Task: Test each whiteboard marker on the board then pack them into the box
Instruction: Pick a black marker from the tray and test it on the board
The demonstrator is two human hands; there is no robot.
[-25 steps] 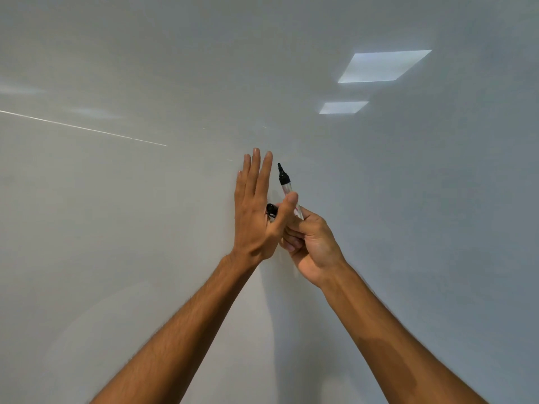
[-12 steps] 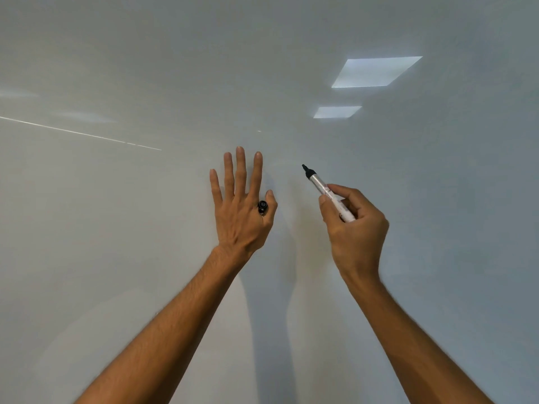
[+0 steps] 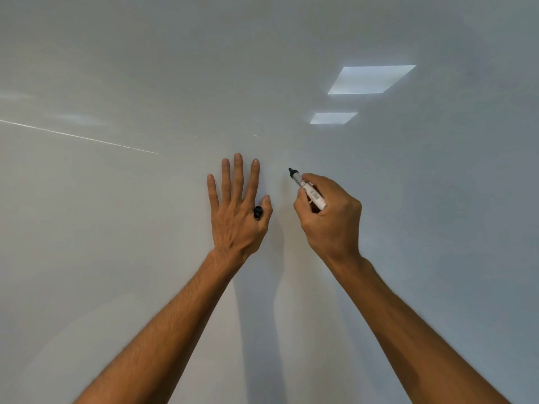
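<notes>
A white whiteboard [image 3: 145, 258] fills the whole view. My right hand [image 3: 329, 220] grips an uncapped whiteboard marker [image 3: 306, 188] with a white barrel and black tip. The tip points up-left, at or very near the board; I cannot tell if it touches. My left hand [image 3: 236, 211] lies flat against the board with fingers spread, just left of the marker. The marker's black cap [image 3: 258, 212] is pinched between its thumb and forefinger. No ink marks show on the board. The box is out of view.
Two bright rectangular ceiling-light reflections [image 3: 370, 80] show on the board at upper right. A thin light streak [image 3: 78, 137] crosses the left side. My hands' shadows fall on the board below them.
My hands, joined a second ago at the marker, have separated. The left hand now rests flat on the board with the cap. The right hand moved right, then brought the tip toward the board.
</notes>
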